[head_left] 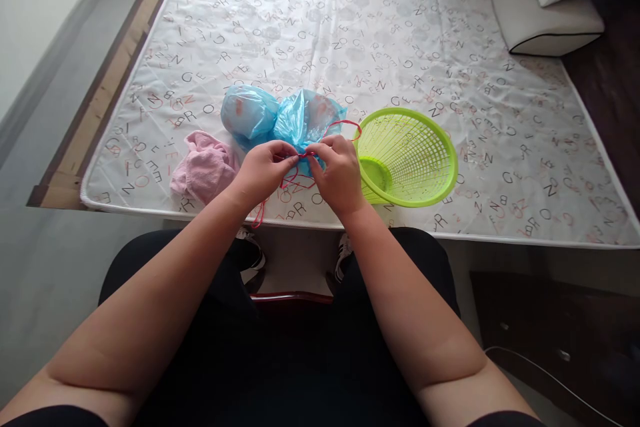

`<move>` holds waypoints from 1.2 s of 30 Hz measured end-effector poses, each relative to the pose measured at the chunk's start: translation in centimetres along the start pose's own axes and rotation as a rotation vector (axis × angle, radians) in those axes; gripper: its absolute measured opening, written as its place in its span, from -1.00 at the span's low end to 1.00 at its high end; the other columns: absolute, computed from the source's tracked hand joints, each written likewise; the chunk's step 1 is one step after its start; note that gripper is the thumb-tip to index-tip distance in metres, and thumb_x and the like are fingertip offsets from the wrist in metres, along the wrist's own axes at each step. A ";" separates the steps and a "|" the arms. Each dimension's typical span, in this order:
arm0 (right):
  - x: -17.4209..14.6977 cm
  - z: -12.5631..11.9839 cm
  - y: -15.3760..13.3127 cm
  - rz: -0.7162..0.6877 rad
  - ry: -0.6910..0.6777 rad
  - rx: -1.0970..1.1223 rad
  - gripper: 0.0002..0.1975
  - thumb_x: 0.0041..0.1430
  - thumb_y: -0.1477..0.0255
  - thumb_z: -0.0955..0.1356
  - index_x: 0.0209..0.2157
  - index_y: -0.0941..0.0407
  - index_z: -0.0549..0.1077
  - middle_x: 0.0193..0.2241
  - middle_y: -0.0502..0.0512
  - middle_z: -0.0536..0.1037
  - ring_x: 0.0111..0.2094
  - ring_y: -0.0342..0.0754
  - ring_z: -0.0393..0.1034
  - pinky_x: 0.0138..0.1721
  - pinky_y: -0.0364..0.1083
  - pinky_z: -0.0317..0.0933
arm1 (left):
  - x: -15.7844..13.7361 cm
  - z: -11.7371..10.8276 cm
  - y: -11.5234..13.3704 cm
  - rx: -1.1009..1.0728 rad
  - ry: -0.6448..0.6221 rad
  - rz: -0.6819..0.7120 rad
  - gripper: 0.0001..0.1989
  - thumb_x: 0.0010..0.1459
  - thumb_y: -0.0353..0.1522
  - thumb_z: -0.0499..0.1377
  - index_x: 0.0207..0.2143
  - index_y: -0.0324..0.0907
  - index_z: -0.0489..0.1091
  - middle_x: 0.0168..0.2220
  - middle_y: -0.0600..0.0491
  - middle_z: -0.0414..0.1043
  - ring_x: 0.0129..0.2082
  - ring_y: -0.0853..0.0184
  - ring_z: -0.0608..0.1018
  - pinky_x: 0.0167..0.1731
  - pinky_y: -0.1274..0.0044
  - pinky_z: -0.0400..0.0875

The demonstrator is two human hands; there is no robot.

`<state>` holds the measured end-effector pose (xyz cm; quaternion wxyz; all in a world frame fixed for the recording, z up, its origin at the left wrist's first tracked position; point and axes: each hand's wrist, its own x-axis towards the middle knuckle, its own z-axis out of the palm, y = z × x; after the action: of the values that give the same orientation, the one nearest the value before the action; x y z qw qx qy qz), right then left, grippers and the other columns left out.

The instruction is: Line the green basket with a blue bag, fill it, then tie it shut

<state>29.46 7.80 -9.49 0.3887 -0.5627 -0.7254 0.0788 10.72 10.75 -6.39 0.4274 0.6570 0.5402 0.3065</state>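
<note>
Both hands meet at the gathered lower part of a blue plastic bag (300,117) on the mattress. My left hand (267,167) pinches a thin red string (345,122) between thumb and fingers. Opposite it, my right hand (337,167) pinches the same string, with the fingertips of both hands almost touching. One strand loops up over the right hand, and loose red ends hang below the left. The bag has rounded, bulging contents that I cannot make out through the plastic. A second bulging part in blue plastic (247,112) lies at its left.
A lime-green mesh basket (453,170) lies on its side just right of my right hand. A crumpled pink cloth (205,167) rests left of my left hand. The letter-printed mattress (375,33) has a cream cushioned block (543,10) at its far right corner.
</note>
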 end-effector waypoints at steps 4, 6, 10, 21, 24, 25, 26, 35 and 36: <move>0.1 0.0 0.7 0.034 0.001 0.021 -0.84 0.48 0.41 0.35 -0.17 0.07 0.59 -0.16 0.19 0.56 -0.04 0.11 0.41 0.10 0.14 0.32 | 0.1 -0.3 0.3 0.021 0.021 0.004 -0.92 0.25 -0.34 0.34 -0.24 -0.16 0.60 -0.26 0.00 0.65 -0.25 0.28 0.61 -0.12 0.44 0.54; 0.2 -0.1 1.1 0.087 0.032 0.058 -0.82 0.51 0.42 0.31 -0.19 0.08 0.56 -0.16 0.19 0.57 -0.05 0.09 0.43 0.08 0.12 0.33 | 0.2 -0.5 0.3 0.047 0.043 -0.004 -0.93 0.24 -0.36 0.33 -0.25 -0.16 0.60 -0.28 0.01 0.65 -0.28 0.28 0.60 -0.18 0.45 0.54; 0.4 -0.2 1.9 0.212 0.151 0.148 -0.86 0.48 0.42 0.31 -0.21 0.07 0.49 -0.19 0.16 0.57 -0.10 0.06 0.45 0.02 0.10 0.34 | 0.3 -0.7 0.1 0.078 0.062 -0.009 -0.95 0.24 -0.38 0.31 -0.26 -0.16 0.58 -0.30 0.01 0.64 -0.31 0.29 0.59 -0.25 0.46 0.51; 0.4 -0.8 0.0 -0.048 -0.057 0.012 -0.86 0.48 0.37 0.37 -0.07 -0.02 0.60 -0.08 0.14 0.61 0.02 0.13 0.40 0.17 0.18 0.28 | 0.3 -0.1 -0.1 0.069 0.022 0.058 -0.93 0.28 -0.35 0.29 -0.23 -0.15 0.57 -0.26 0.01 0.64 -0.25 0.27 0.60 -0.14 0.44 0.53; 0.4 -0.9 0.6 0.022 -0.066 0.069 -0.78 0.52 0.32 0.34 -0.22 0.02 0.59 -0.24 0.11 0.58 -0.13 0.05 0.42 0.02 0.09 0.33 | 0.5 -0.5 -0.2 0.110 0.020 0.073 -0.93 0.27 -0.35 0.28 -0.22 -0.13 0.57 -0.27 0.03 0.63 -0.25 0.26 0.59 -0.12 0.42 0.52; 0.5 -1.0 0.9 0.040 -0.054 0.086 -0.77 0.52 0.33 0.33 -0.25 0.03 0.57 -0.26 0.11 0.56 -0.16 0.03 0.42 -0.02 0.07 0.33 | 0.5 -0.7 -0.2 0.140 0.028 0.077 -0.93 0.27 -0.36 0.28 -0.22 -0.13 0.57 -0.27 0.03 0.62 -0.25 0.26 0.59 -0.11 0.42 0.52; 0.6 -1.2 1.2 0.054 -0.036 0.097 -0.78 0.51 0.34 0.34 -0.27 0.05 0.54 -0.27 0.11 0.55 -0.18 0.02 0.42 -0.05 0.05 0.33 | 0.6 -1.0 -0.3 0.173 0.042 0.078 -0.94 0.26 -0.37 0.28 -0.23 -0.12 0.57 -0.27 0.03 0.62 -0.25 0.25 0.58 -0.10 0.41 0.51; 1.1 -1.9 2.4 0.234 0.189 0.249 -0.84 0.46 0.36 0.35 -0.29 0.05 0.41 -0.32 0.05 0.50 -0.28 -0.04 0.39 -0.14 0.03 0.33 | 1.3 -2.4 -1.6 0.181 0.120 0.014 -0.97 0.28 -0.34 0.29 -0.25 -0.07 0.50 -0.28 0.03 0.59 -0.27 0.23 0.55 -0.13 0.39 0.50; 1.1 -1.8 2.2 0.237 0.181 0.278 -0.84 0.46 0.35 0.34 -0.27 0.05 0.41 -0.30 0.05 0.51 -0.27 -0.05 0.40 -0.13 0.02 0.35 | 1.3 -2.3 -1.6 0.190 0.113 0.012 -0.97 0.28 -0.34 0.30 -0.25 -0.07 0.51 -0.28 0.04 0.59 -0.27 0.22 0.55 -0.12 0.39 0.50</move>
<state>32.23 8.97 -8.95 0.5144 -0.5899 -0.5981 0.1726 8.33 12.58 -6.85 0.3303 0.6792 0.5862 0.2931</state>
